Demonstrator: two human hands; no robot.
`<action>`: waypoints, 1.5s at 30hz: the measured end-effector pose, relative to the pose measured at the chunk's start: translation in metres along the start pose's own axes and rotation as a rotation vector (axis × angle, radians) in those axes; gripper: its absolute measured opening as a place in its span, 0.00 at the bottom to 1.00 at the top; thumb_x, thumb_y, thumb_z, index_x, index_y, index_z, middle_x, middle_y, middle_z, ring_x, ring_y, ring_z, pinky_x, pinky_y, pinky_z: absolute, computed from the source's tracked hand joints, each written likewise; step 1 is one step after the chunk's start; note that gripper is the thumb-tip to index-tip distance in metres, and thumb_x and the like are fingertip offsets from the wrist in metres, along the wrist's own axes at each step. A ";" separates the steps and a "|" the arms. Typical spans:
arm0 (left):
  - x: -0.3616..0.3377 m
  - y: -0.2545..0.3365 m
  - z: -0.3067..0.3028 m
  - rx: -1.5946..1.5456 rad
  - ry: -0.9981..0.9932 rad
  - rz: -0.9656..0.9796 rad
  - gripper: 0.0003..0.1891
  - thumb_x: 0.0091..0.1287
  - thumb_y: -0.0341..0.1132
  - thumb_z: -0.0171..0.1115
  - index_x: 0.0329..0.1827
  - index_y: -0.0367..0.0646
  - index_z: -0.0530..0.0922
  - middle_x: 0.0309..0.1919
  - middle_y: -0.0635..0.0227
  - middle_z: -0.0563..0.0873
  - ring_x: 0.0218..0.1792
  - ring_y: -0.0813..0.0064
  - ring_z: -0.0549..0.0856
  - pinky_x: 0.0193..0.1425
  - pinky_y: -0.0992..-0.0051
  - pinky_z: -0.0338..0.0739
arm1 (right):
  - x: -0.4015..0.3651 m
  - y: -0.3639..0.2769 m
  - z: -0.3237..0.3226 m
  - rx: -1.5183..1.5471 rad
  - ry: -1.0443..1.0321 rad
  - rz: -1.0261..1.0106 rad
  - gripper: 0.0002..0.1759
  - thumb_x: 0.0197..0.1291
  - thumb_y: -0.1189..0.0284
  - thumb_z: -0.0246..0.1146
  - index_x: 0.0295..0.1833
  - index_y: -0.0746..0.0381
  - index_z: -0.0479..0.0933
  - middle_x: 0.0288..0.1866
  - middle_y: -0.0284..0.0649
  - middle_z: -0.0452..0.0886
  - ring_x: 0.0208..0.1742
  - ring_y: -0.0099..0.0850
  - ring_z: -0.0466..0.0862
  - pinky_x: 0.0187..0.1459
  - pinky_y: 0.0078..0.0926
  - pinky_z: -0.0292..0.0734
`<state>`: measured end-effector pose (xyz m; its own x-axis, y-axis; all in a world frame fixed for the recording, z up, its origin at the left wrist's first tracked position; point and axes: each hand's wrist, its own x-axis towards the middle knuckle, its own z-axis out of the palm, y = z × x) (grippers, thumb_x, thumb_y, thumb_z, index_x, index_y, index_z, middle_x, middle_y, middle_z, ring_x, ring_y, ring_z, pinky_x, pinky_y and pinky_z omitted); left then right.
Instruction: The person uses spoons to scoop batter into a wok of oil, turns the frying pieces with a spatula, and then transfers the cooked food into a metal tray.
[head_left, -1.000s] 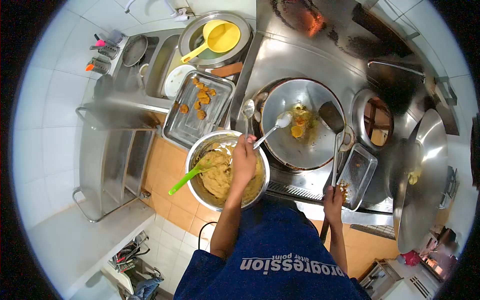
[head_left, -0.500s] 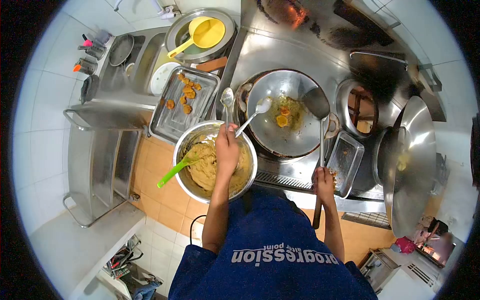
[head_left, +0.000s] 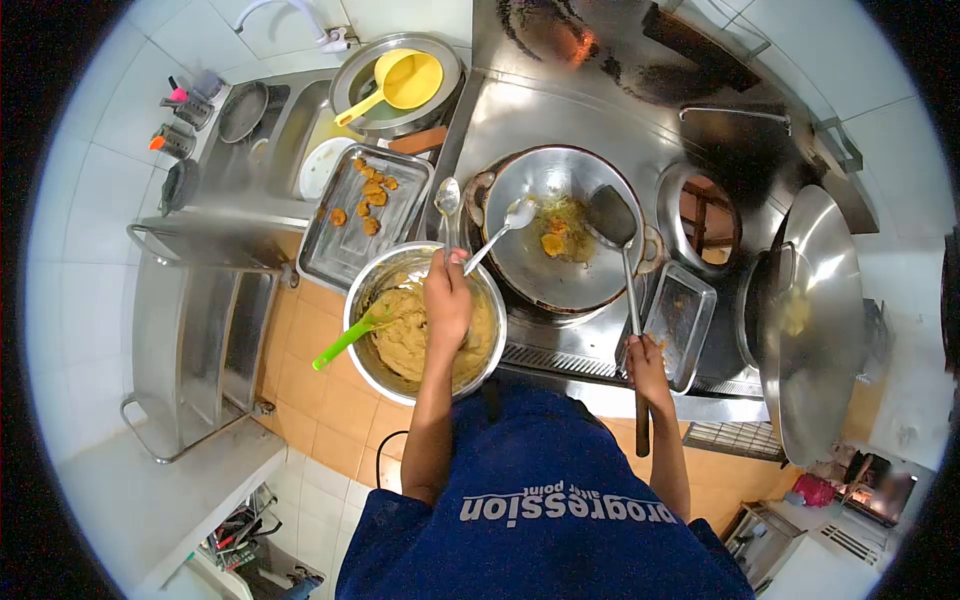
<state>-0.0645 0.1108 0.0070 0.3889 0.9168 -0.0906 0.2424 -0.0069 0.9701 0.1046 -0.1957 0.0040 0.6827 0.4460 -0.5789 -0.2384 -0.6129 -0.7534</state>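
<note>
My left hand (head_left: 448, 305) is closed around the handles of two metal spoons, over a steel bowl (head_left: 494, 352) of thick yellow-brown batter (head_left: 402, 342). One spoon (head_left: 449, 196) points away from me; the other spoon (head_left: 520, 213) reaches over the left side of the wok (head_left: 545, 172). A green-handled utensil (head_left: 340, 347) stands in the batter. My right hand (head_left: 648, 372) grips the long handle of a wok spatula (head_left: 610, 217), whose dark blade is inside the wok on the right. Golden fried pieces (head_left: 553, 243) lie in oil at the wok's middle.
Left of the wok, a metal tray (head_left: 330, 248) holds several fried pieces (head_left: 373, 192). A small tray (head_left: 682, 335) sits beside the spatula handle. A large pan (head_left: 825, 340) stands on edge at right. Yellow dippers (head_left: 412, 80) rest on a pot (head_left: 448, 55) by the sink.
The spatula blade has moved left and down, deeper into the wok near the fried pieces. My left hand still holds both spoons over the bowl. The view has shifted slightly.
</note>
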 end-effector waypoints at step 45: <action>-0.002 0.001 -0.021 -0.024 0.081 0.050 0.11 0.78 0.34 0.47 0.44 0.38 0.76 0.25 0.67 0.76 0.25 0.79 0.72 0.31 0.73 0.68 | -0.033 -0.025 0.016 -0.330 -0.231 -0.065 0.21 0.75 0.58 0.50 0.44 0.68 0.73 0.20 0.38 0.72 0.19 0.32 0.75 0.25 0.36 0.71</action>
<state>-0.0836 0.1169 0.0131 0.3271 0.9447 -0.0242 0.2024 -0.0450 0.9783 0.0769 -0.1844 0.0364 0.5070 0.6023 -0.6166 0.0603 -0.7383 -0.6717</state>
